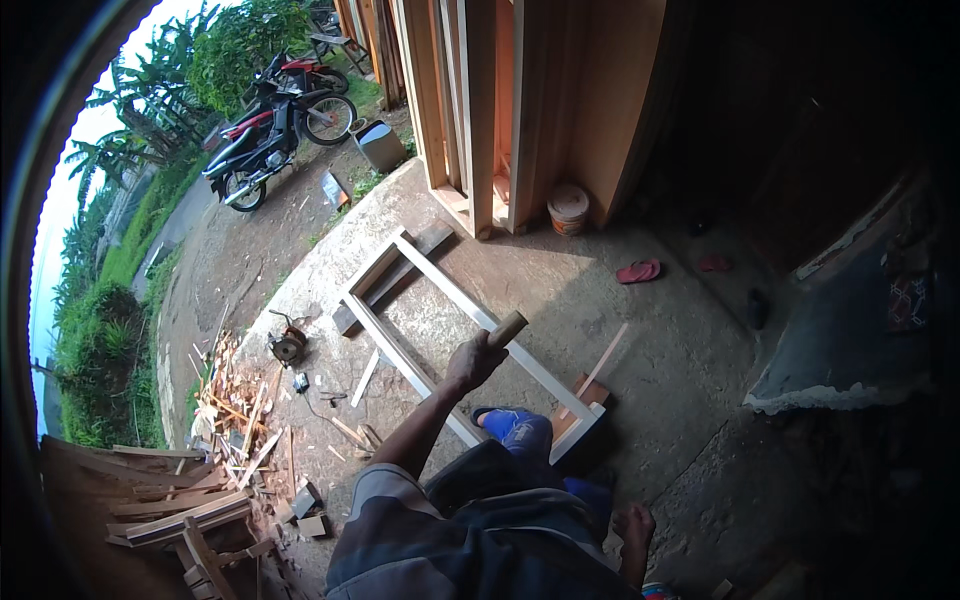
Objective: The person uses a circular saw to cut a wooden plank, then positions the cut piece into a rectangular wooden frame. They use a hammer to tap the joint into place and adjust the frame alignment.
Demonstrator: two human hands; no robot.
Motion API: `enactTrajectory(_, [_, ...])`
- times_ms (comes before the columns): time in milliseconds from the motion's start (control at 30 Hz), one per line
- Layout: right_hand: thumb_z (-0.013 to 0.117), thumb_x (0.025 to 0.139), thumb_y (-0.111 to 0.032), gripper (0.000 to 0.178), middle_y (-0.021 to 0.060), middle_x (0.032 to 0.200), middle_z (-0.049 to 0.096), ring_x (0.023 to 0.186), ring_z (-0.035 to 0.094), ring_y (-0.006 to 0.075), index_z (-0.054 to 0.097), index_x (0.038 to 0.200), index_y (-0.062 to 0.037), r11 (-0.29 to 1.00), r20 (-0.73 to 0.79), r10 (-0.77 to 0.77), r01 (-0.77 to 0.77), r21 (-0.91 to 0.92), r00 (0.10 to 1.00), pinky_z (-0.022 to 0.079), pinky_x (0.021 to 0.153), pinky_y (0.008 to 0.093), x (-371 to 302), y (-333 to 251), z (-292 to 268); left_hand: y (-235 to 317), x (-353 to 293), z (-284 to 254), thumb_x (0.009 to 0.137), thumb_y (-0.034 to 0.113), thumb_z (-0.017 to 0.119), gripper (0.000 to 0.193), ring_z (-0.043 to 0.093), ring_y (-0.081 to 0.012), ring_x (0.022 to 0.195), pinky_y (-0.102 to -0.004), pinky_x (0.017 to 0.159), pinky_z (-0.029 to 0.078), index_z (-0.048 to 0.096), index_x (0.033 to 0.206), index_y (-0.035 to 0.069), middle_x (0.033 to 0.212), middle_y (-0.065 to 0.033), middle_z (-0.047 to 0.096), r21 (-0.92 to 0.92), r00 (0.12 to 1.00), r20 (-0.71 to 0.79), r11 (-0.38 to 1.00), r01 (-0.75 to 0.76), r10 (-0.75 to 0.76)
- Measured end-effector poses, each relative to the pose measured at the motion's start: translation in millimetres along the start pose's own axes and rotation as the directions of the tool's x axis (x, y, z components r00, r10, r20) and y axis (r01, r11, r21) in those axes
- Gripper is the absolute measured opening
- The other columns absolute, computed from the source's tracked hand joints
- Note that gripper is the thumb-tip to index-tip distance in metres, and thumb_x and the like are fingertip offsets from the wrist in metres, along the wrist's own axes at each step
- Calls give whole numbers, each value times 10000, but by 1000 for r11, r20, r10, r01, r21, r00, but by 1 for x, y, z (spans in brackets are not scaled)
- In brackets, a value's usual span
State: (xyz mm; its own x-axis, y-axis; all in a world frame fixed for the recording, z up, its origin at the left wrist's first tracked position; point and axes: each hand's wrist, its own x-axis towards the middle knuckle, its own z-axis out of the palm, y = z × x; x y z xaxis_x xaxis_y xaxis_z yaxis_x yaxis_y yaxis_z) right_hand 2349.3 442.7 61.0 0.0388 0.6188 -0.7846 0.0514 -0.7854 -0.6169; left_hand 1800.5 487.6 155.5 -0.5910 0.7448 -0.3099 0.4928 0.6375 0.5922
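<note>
My left hand (473,363) is closed round a short, thick wooden cylinder (507,330), like a mallet head or handle; its far end sticks out past my fingers. It hangs over a pale rectangular wooden frame (470,308) lying on the concrete. The frame's far end rests on a dark timber (432,238), and its near right corner on a brown wood block (590,392). My right hand (634,522) hangs low beside my body, fingers loosely curled and apart from the thumb, with nothing visible in it. My leg in blue shorts (527,432) covers part of the frame's near end.
Wood offcuts (245,420) are heaped at the left, near a corded power tool (288,346). Tall boards (480,110) stand at the back beside a bucket (568,208). A red sandal (638,271) lies to the right. Motorbikes (265,140) are parked outside.
</note>
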Motion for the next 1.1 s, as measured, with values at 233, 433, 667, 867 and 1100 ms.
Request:
enactTrajectory(233, [536,991,-183,101,53,740,506,614,546,227,510,933,-104,887,-40,435,-436,-150,899,435,514,353,50,-14,-115,-174,-208,25,783,398,802,483,686,-306,862,-421,778,524,672,1027,2,890,-162,702,42,875,62,877,479,-481])
enactTrajectory(433, [533,1010,-221,165,86,897,582,728,603,246,514,1135,-116,789,-120,419,-426,-443,900,500,625,384,92,-61,-32,-249,-325,76,774,387,824,441,577,-146,538,-319,496,457,695,1042,61,685,-31,630,-326,556,212,479,815,-803])
enactTrajectory(667, [528,1033,-266,352,115,1060,661,857,664,253,506,1355,-128,705,78,238,-117,-700,968,565,735,412,134,-133,201,-280,-310,71,777,358,827,516,699,-226,855,-355,770,534,717,1154,22,981,-132,736,-483,278,387,63,873,-879])
enactTrajectory(867, [552,1034,-257,325,80,1007,665,791,678,192,542,1313,-91,570,371,192,205,-796,909,572,626,317,107,-180,406,-304,-277,29,811,362,805,412,633,-169,641,-339,585,486,698,1028,30,791,-63,680,-641,373,338,79,764,-864])
enactTrajectory(1100, [573,1011,-214,277,84,943,673,689,663,179,588,1246,-68,482,392,173,269,-834,904,557,592,318,100,-200,519,-285,-297,27,834,342,784,317,453,-87,454,-292,399,343,620,938,92,620,16,507,-842,228,401,-259,473,-887])
